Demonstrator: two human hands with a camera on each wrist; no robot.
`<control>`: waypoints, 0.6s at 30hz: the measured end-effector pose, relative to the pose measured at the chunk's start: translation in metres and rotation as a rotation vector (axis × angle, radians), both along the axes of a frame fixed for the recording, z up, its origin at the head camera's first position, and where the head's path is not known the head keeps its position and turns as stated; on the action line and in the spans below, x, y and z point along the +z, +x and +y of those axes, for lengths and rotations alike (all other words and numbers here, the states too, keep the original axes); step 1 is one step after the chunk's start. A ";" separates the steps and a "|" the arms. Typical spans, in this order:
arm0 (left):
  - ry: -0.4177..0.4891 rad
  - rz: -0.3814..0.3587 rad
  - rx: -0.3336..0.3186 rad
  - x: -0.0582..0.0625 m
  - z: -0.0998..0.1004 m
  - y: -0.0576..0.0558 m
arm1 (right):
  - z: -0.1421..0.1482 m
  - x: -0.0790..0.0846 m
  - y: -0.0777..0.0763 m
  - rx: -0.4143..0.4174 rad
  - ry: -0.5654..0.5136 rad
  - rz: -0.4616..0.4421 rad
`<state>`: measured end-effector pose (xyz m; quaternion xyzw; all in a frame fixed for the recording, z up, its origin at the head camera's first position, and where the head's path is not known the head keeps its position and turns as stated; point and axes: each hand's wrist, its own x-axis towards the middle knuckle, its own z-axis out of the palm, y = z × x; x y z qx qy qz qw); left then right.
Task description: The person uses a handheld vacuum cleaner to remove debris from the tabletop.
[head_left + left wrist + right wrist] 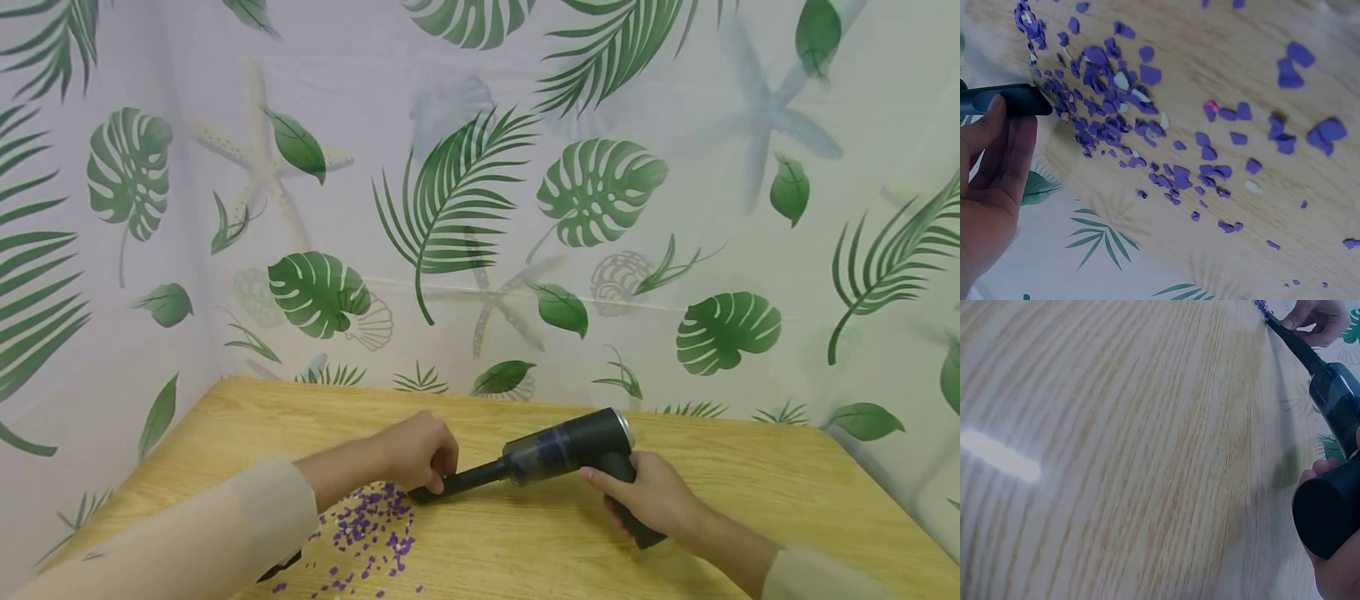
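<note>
Left sleeve [217, 525], cream: enters from eight o'clock in the head view, cuff at the wrist.

Scraps [367, 529], many, purple, a few pale and one pinkish: scattered loose on the table [517, 554], at seven o'clock from the left hand, densest near the nozzle.

Left hand [418, 454]: thumb and fingers pinch the nozzle near its tip.

Nozzle [476, 477], black, slim: points to between eight and nine o'clock, tip at the edge of the scraps; contact with the table cannot be told.

Handheld vacuum [558, 446], black, clear-walled front section, silver rim at rear: tilted, nozzle end lower; handle [641, 529] runs down toward five o'clock.

Right hand [663, 492]: wrapped round the handle, at four o'clock from the clear section.

Right sleeve [813, 577], cream: at five o'clock beyond the right wrist.

Backdrop [517, 83], white, printed with green leaves, starfish and shells: at twelve o'clock, behind the table.
</note>
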<state>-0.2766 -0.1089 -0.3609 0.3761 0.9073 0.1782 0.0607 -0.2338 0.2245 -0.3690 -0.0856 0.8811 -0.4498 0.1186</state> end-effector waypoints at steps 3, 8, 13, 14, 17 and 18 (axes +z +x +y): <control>0.010 -0.042 0.003 0.002 -0.002 0.007 | 0.000 0.000 0.002 0.016 0.008 0.003; 0.036 -0.097 -0.017 0.005 -0.007 0.017 | -0.002 -0.001 0.005 0.038 0.015 -0.004; 0.051 -0.220 -0.022 0.008 -0.011 0.023 | -0.003 -0.002 0.007 0.083 0.011 -0.018; 0.063 -0.273 -0.014 0.008 -0.010 0.025 | -0.003 -0.002 0.008 0.097 0.005 -0.020; 0.107 -0.449 0.024 0.009 -0.008 0.030 | 0.002 -0.002 0.007 0.150 -0.034 -0.038; 0.123 -0.502 0.038 0.009 -0.006 0.032 | 0.004 -0.001 0.007 0.170 -0.044 -0.039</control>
